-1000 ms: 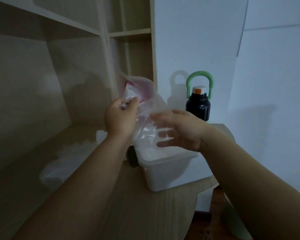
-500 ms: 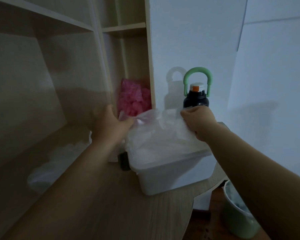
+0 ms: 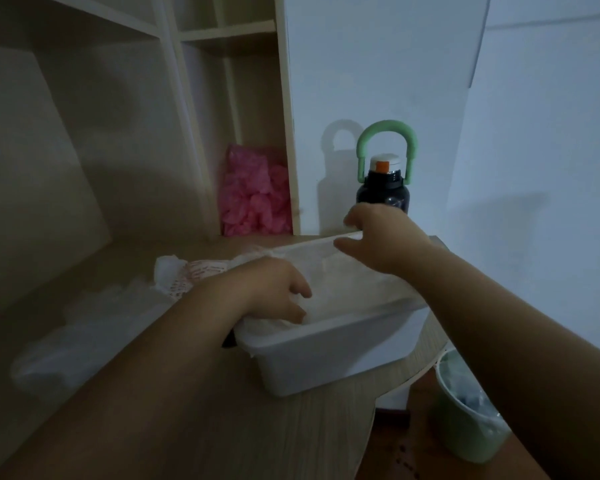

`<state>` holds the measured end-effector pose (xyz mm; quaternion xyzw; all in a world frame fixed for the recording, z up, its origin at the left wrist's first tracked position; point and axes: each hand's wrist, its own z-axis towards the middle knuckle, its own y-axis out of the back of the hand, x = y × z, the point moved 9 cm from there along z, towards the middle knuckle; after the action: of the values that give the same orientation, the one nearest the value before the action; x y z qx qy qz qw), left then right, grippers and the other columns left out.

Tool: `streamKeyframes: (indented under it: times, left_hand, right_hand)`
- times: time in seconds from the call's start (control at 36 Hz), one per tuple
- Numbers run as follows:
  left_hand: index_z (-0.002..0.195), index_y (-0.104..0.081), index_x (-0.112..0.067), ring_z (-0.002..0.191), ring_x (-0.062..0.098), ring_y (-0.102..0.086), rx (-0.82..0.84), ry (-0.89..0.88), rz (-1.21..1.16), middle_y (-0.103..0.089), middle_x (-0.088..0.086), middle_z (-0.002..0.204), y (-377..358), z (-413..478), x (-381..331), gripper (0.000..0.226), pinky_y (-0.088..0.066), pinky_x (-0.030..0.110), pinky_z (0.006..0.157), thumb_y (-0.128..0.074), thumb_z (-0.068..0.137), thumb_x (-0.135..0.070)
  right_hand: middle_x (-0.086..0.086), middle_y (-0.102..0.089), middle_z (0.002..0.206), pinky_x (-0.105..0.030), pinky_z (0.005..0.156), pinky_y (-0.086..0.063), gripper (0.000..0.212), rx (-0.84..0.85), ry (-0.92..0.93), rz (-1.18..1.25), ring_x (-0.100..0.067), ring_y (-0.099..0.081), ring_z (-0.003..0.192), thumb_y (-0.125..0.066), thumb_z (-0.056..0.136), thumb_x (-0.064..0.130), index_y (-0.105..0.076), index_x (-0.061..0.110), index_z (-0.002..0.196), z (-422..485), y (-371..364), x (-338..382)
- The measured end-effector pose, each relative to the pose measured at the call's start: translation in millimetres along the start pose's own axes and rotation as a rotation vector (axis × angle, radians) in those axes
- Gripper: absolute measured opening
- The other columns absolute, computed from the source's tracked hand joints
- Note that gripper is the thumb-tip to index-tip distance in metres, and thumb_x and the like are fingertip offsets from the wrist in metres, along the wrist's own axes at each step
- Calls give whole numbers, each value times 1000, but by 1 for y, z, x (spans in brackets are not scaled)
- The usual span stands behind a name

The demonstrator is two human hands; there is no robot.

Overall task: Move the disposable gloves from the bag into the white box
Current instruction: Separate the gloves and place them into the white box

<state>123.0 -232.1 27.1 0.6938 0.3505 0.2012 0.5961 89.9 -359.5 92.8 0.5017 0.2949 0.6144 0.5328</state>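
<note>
A wooden desk (image 3: 222, 427) with a rounded edge fills the lower half of the view. A pale wooden shelving unit (image 3: 174, 98) rises from it between 9 and 12 o'clock. In the unit's narrow bottom compartment, at about 11 o'clock, stands a crumpled pink plastic bundle (image 3: 253, 199), leaning against the side panel. At 1 o'clock a dark bottle (image 3: 383, 195) stands upright near the white wall (image 3: 378, 64), its white and orange cap (image 3: 384, 164) framed by a raised green loop handle (image 3: 385, 128); its shadow falls on the wall at its 9 o'clock. At 5 o'clock, below the desk edge, a pale green bin (image 3: 465, 420) sits on the dark floor (image 3: 402, 455).
</note>
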Motion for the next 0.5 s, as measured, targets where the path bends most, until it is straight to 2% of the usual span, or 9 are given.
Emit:
streamKeyframes:
  times: [0.06, 0.11, 0.17, 0.22, 0.28, 0.39, 0.44, 0.5]
  left_hand:
    - [137, -51, -31, 119, 13, -51, 40, 32, 43, -52, -7, 137, -4, 3, -1, 50, -40, 25, 96, -63, 89, -38]
    - [140, -47, -28, 123, 17, -49, 59, 55, 64, -50, -4, 140, -6, 5, -3, 52, -41, 29, 99, -61, 91, -38]
    - [144, -41, -26, 127, 20, -45, 86, 64, 88, -45, -2, 145, -9, 7, -6, 56, -40, 31, 103, -59, 92, -31]
    - [148, -33, -27, 134, 22, -39, 124, 66, 139, -38, -1, 150, -15, 9, -9, 60, -36, 34, 108, -57, 92, -25]
    - [149, -31, -28, 137, 24, -34, 159, 58, 209, -33, 2, 153, -20, 11, -12, 59, -31, 36, 111, -53, 94, -23]
    - [148, -34, -26, 136, 24, -36, 212, 63, 192, -34, 2, 153, -28, 13, -11, 54, -31, 36, 111, -48, 97, -18]
    - [146, -37, -28, 131, 21, -42, 130, 48, 104, -41, 0, 148, -19, 11, -10, 57, -36, 36, 108, -56, 93, -22]
    - [142, -42, -31, 124, 18, -47, -47, 12, 31, -47, -4, 142, 2, 6, -7, 58, -41, 35, 102, -64, 88, -35]
  right_hand:
    - [-6, -61, 118, -30, 88, -48, 46, 227, -12, -71, -19, -59, 98, -62, 89, 38, -57, 9, 125, -4, -22, 3]
    - [-6, -61, 118, -30, 86, -51, 52, 457, -50, -167, -19, -60, 95, -65, 86, 39, -56, 10, 128, -12, -46, -1]
    - [-7, -54, 131, -34, 96, -47, 58, 595, -76, -239, -22, -55, 109, -64, 87, 37, -45, 15, 138, -18, -63, -8]
    - [-7, -41, 145, -39, 108, -34, 60, 684, -71, -282, -26, -42, 129, -58, 91, 33, -35, 20, 146, -21, -75, -14]
    - [-6, -36, 148, -41, 109, -30, 60, 760, -83, -304, -26, -37, 133, -55, 93, 31, -31, 24, 148, -25, -85, -19]
    - [-6, -37, 148, -41, 109, -30, 63, 769, -107, -311, -27, -37, 133, -57, 92, 31, -30, 23, 148, -24, -88, -25]
    - [-6, -38, 147, -42, 111, -32, 71, 683, -100, -264, -27, -38, 132, -63, 88, 35, -28, 24, 148, -19, -79, -22]
    - [-6, -41, 145, -40, 109, -35, 77, 551, -78, -184, -26, -42, 129, -69, 83, 38, -30, 22, 147, -12, -65, -14]
